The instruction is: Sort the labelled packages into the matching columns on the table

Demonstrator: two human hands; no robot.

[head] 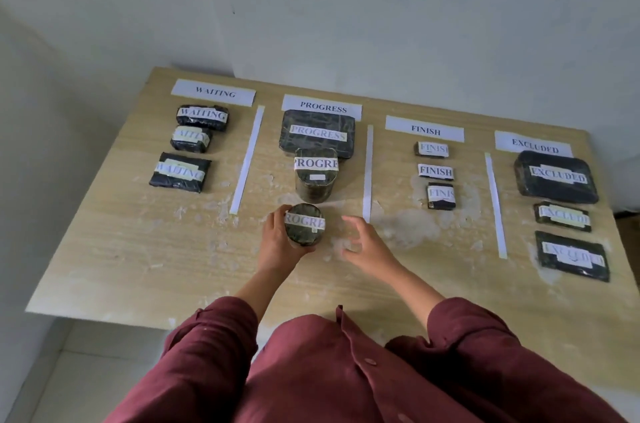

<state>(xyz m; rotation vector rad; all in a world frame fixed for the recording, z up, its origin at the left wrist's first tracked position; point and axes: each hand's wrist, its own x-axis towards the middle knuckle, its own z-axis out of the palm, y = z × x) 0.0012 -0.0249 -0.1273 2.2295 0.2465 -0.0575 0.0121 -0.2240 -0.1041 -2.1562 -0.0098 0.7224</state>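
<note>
Dark round PROGRESS package (pixel 304 224) in my left hand (pixel 278 242).
My fingers wrap its side on the table (pixel 138 249); my right hand (pixel 363 242) is spread wide, holding nothing.

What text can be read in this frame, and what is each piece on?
"WAITING": white paper header strip; also three black wrapped packets below, two partly blurred.
"PROGRESS": white header strip and flat black wrapped block.
"PROGRE": upright dark wrapped cylinder.
"ROGR": dark round package in the left hand.
"FINISH": header strip, middle small packet; two others cut off.
"EXCLUDED": header strip, large black block; two lower packets blurred.
</note>
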